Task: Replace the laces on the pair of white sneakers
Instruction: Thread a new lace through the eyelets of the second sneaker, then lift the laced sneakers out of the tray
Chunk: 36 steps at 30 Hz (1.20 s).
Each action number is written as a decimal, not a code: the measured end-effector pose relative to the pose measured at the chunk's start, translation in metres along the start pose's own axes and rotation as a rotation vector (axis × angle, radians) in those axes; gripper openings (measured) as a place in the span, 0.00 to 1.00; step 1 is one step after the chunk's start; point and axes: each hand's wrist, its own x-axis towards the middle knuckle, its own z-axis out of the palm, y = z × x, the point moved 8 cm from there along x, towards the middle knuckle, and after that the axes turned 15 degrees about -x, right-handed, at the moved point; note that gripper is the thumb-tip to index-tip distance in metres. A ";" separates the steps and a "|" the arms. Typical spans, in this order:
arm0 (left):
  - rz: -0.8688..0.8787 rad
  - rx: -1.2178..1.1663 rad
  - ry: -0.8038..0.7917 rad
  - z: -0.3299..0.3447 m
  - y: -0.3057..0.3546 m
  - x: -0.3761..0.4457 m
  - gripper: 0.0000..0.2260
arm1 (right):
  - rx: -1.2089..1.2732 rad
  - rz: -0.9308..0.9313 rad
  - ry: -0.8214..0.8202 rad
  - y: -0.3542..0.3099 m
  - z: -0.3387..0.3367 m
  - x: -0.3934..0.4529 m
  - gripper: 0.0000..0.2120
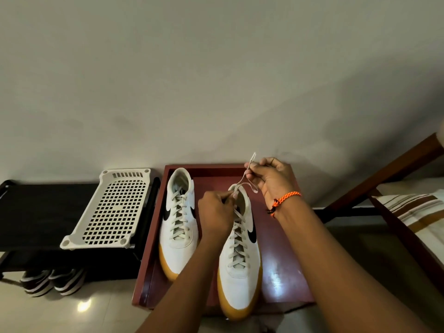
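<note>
Sneaker (pixel 240 255) lies toe toward the person; both hands, left (pixel 216 210) and right (pixel 271 179), pinch its lace (pixel 242 182) ends above the collar.

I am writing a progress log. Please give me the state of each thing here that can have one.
Left sneaker: laced, untouched, on the tray.
Right sneaker: laced, lace ends loose at top.
Lace: pulled up, pinched by both hands.
Left hand: pinching the lace.
Right hand: pinching the lace.
Red tray: holds both sneakers.
</note>
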 end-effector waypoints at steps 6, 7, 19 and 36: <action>0.068 0.094 0.144 -0.005 0.006 -0.007 0.04 | 0.054 0.167 0.012 0.071 0.003 0.003 0.14; 0.060 0.108 0.166 -0.007 0.005 -0.009 0.04 | -0.041 0.150 0.020 0.077 0.004 0.003 0.13; 0.122 0.630 0.054 0.028 -0.012 0.008 0.05 | -1.446 -0.294 0.028 0.071 -0.002 0.005 0.11; -0.073 0.788 -0.064 -0.026 -0.031 0.062 0.22 | -1.251 0.108 0.090 0.112 -0.021 0.046 0.17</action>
